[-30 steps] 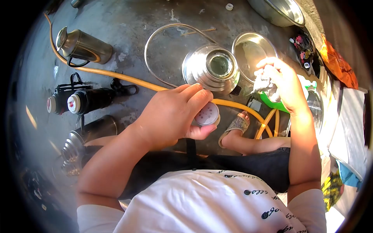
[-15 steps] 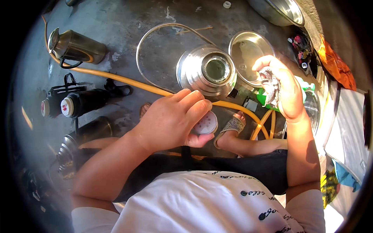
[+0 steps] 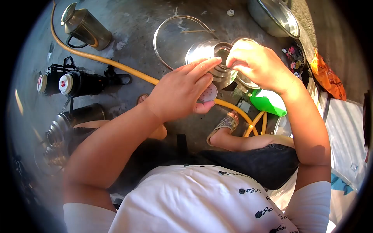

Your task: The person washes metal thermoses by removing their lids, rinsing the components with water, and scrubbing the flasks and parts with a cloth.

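My left hand (image 3: 175, 91) is closed around a round pale cap (image 3: 210, 93) with small dark dots on its face. Its fingertips reach to the rim of a shiny stepped metal vessel (image 3: 217, 75) standing in front of me. My right hand (image 3: 260, 64) has its fingers curled together at the mouth of that vessel, partly covering it. The grey cloth seen in this hand earlier is hidden by the fingers now. Behind the vessel a large thin metal hoop (image 3: 156, 42) curves over the floor.
A metal jug (image 3: 88, 33) and two black flasks (image 3: 79, 83) lie to the left. A yellow hose (image 3: 124, 70) crosses the floor. On the right are a green plastic piece (image 3: 268, 101), a large metal basin (image 3: 268, 19) and an orange bag (image 3: 326, 75).
My right hand has moved left and down onto the vessel's mouth, and the cloth has gone out of sight. My left hand has shifted slightly up and right, still with the cap.
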`<action>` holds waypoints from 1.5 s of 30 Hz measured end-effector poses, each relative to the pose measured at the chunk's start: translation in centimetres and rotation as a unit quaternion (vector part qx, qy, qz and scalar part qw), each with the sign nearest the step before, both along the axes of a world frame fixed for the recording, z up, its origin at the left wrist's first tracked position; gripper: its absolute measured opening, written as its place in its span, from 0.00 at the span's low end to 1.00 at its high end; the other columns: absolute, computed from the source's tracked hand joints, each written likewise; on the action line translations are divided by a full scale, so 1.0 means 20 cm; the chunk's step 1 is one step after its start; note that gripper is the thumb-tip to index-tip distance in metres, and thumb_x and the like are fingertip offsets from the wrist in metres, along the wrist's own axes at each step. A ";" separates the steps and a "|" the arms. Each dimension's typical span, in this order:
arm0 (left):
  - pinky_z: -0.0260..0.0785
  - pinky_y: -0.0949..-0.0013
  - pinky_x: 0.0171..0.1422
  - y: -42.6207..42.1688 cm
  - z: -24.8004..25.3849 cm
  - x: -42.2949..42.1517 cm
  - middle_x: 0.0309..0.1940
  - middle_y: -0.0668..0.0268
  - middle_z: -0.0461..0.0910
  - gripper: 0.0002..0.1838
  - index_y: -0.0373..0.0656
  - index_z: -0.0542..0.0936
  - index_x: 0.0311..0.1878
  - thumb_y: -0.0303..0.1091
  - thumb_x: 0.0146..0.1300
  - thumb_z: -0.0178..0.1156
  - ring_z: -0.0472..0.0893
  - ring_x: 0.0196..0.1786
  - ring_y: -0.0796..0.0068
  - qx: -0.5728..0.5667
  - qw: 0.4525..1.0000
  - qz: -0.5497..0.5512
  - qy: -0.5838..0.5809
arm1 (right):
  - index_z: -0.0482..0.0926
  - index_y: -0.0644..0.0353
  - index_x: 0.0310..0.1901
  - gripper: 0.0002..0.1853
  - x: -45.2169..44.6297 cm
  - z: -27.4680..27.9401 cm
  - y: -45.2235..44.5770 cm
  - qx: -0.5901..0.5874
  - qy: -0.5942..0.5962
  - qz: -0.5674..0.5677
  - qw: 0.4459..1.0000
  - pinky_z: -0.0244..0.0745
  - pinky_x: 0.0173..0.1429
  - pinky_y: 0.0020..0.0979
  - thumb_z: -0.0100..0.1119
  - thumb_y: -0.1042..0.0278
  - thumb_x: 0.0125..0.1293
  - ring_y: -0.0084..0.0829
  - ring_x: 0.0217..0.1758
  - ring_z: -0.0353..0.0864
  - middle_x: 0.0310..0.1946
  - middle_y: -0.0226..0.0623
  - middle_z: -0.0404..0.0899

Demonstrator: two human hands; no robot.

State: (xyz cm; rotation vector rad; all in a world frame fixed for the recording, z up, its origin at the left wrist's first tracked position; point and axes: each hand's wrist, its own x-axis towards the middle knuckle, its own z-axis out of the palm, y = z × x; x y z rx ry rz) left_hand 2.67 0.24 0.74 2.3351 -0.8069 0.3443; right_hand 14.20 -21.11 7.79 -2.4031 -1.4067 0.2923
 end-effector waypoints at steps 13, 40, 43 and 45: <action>0.78 0.62 0.49 -0.01 -0.06 -0.04 0.72 0.61 0.64 0.23 0.36 0.75 0.42 0.38 0.45 0.72 0.79 0.56 0.59 -0.030 0.998 0.020 0.053 | 0.81 0.55 0.38 0.07 0.04 -0.03 0.10 -0.046 0.031 -0.009 0.998 0.76 0.46 0.39 0.64 0.66 0.58 0.42 0.42 0.81 0.35 0.36 0.82; 0.76 0.61 0.54 -0.04 -0.04 -0.05 0.72 0.60 0.64 0.23 0.34 0.77 0.42 0.44 0.52 0.69 0.78 0.56 0.59 -0.040 0.993 0.047 0.105 | 0.84 0.56 0.39 0.09 -0.01 -0.04 0.08 -0.067 0.058 -0.128 0.988 0.76 0.49 0.38 0.64 0.65 0.57 0.42 0.43 0.83 0.37 0.41 0.84; 0.76 0.59 0.53 -0.05 -0.04 -0.05 0.71 0.60 0.65 0.22 0.34 0.76 0.40 0.44 0.52 0.69 0.79 0.54 0.58 -0.058 0.990 0.044 0.122 | 0.83 0.55 0.41 0.09 -0.05 -0.08 0.11 -0.006 0.121 -0.191 0.974 0.77 0.49 0.38 0.61 0.63 0.61 0.44 0.43 0.83 0.38 0.41 0.85; 0.76 0.59 0.49 -0.06 -0.04 -0.05 0.54 0.57 0.76 0.20 0.37 0.76 0.41 0.40 0.53 0.70 0.80 0.48 0.56 -0.066 0.985 0.063 0.145 | 0.83 0.54 0.41 0.10 -0.08 -0.12 0.15 -0.004 0.100 -0.225 0.969 0.76 0.48 0.39 0.59 0.62 0.62 0.44 0.43 0.83 0.38 0.41 0.85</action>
